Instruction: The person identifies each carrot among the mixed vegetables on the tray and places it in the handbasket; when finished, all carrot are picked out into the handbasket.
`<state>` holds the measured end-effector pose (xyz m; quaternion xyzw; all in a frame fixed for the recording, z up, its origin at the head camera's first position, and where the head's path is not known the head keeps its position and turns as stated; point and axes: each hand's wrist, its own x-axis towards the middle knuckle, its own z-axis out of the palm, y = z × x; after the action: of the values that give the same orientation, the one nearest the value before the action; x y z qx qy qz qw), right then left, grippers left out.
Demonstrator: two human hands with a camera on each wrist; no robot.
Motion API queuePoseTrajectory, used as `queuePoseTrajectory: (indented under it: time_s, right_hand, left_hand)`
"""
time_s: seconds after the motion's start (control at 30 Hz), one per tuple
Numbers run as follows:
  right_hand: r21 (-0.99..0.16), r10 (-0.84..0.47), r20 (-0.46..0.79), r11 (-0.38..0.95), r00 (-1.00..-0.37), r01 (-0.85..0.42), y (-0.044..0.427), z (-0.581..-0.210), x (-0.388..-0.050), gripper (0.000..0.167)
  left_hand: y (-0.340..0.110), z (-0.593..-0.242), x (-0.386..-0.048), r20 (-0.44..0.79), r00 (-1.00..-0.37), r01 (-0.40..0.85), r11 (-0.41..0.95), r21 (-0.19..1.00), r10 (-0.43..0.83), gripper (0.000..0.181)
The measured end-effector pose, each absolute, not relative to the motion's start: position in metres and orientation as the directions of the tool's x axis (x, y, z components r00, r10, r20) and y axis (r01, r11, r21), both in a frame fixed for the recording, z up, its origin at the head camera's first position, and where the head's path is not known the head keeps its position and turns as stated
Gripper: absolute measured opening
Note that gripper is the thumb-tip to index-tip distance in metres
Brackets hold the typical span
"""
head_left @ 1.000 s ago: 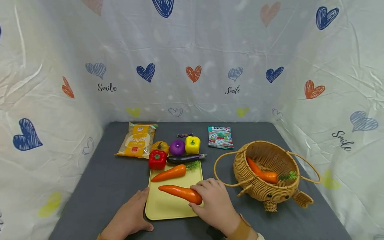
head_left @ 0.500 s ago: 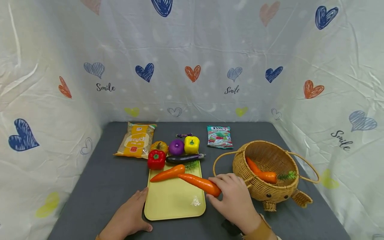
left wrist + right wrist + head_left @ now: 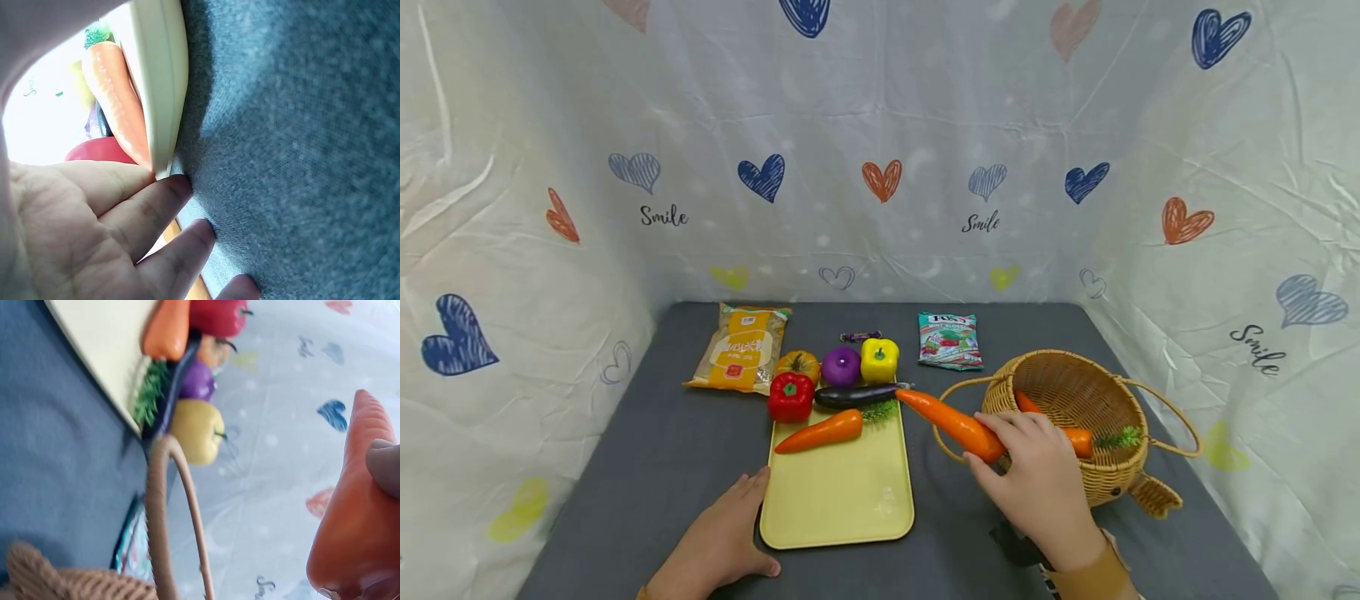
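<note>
My right hand [image 3: 1037, 479] grips a carrot [image 3: 951, 423] by its thick end, in the air at the near left side of the wicker basket [image 3: 1097, 486]. The carrot's tip points left and away from me; a thumb or finger lies on the carrot [image 3: 353, 531] in the right wrist view. Inside the basket lies orange carrot [image 3: 1077, 442] with a green top, partly hidden by my hand. My left hand [image 3: 722, 529] rests at the left edge of the yellow tray [image 3: 835, 512], fingers extended and touching its side. Another carrot [image 3: 822, 432] lies on the tray.
Around the tray's far end are a red pepper [image 3: 791, 397], an eggplant [image 3: 856, 396], a yellow pepper [image 3: 879, 360], a purple round vegetable [image 3: 841, 367] and a small pumpkin [image 3: 799, 364]. Behind stand a grain bag [image 3: 741, 350] and a teal packet [image 3: 950, 342]. Basket handles [image 3: 1176, 417] stick out sideways.
My right hand has carried the carrot from above the tray rightward to the basket's near left side. The left hand stays at the tray's edge.
</note>
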<state>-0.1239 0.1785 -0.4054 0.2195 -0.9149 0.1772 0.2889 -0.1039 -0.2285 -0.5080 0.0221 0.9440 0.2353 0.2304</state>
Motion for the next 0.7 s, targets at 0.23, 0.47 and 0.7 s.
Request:
queuePoseTrajectory:
  time_s: [0.23, 0.47, 0.7]
  right_hand:
    - [-0.214, -0.238, 0.639, 0.859, -0.732, -0.466, 0.195, -0.397, -0.126, 0.05]
    - [-0.222, -0.19, 0.655, 0.877, -0.732, -0.426, 0.209, -0.393, -0.128, 0.05]
    - [-0.238, -0.141, 0.664, 0.891, -0.734, -0.387, 0.218, -0.389, -0.129, 0.049]
  left_hand:
    - [-0.228, -0.507, -0.102, -0.414, -0.9, -0.071, 0.89, 0.45, 0.137, 0.143]
    - [-0.228, -0.507, -0.103, -0.418, -0.898, -0.075, 0.892, 0.446, 0.134, 0.144]
    - [-0.228, -0.509, -0.103, -0.428, -0.894, -0.078, 0.894, 0.441, 0.133, 0.144]
